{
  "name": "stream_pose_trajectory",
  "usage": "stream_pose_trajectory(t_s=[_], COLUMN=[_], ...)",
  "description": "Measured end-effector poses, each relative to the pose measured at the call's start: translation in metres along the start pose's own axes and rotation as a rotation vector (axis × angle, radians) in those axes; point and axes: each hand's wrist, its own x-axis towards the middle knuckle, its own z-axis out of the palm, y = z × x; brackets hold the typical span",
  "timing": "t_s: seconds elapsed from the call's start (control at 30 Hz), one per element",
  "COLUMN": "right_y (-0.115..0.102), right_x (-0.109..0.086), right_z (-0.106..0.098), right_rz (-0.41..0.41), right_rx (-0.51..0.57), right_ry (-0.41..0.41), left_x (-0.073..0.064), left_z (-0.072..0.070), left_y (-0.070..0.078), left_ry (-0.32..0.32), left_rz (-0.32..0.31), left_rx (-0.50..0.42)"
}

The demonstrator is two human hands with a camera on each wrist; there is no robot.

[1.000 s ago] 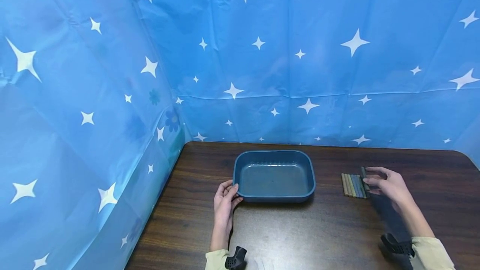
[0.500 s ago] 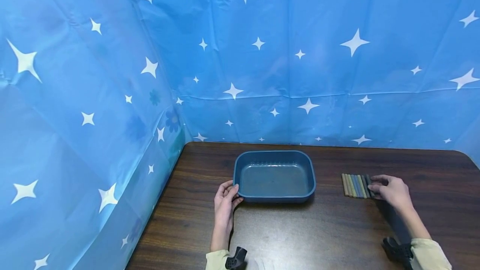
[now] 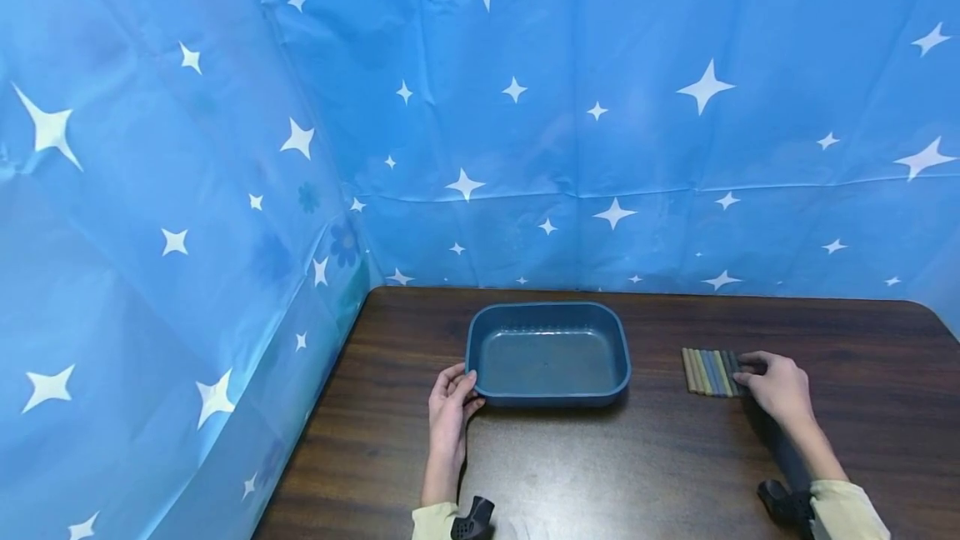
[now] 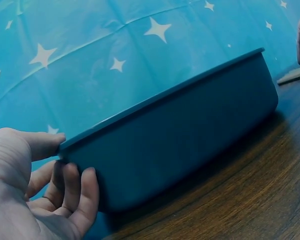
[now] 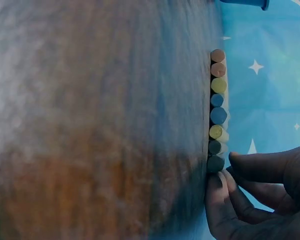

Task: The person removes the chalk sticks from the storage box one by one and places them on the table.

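Observation:
My left hand (image 3: 448, 411) grips the front-left corner of a dark blue rectangular plastic tub (image 3: 551, 397). In the left wrist view the thumb lies on the rim and curled fingers touch the outer wall. Several chalk sticks (image 3: 707, 372) lie side by side in a flat row to the tub's right. My right hand (image 3: 780, 386) is at the row's right end, its thumb and fingers around the last dark green chalk stick (image 5: 215, 164). The right wrist view shows the round ends in brown, yellow, blue and dark green. Fingers partly hide the last stick.
The brown wood-grain table (image 3: 600, 473) carries the tub and chalk. A blue curtain with white stars (image 3: 600, 123) hangs behind the table and along its left side. Black camera mounts sit at both wrists.
My right hand has lowered the dark green chalk stick from a raised position to the row's right end, and the hand now stays there. The left hand and tub have not moved.

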Motion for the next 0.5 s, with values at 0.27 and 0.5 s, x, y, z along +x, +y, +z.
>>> stream_pose_trajectory(t_s=[0.27,0.5], right_y=[0.0052,-0.0019], right_x=[-0.0008,-0.0087], right_z=[0.0004,0.0002], right_rz=[0.028,0.012], right_rx=[0.019,0.05], right_ry=[0.016,0.094], left_x=[0.0005,-0.0018], left_z=[-0.0004,-0.0086], left_y=[-0.0005,0.0029], left_ry=[0.021,0.054], left_rz=[-0.041,-0.01], left_rx=[0.038,0.175])
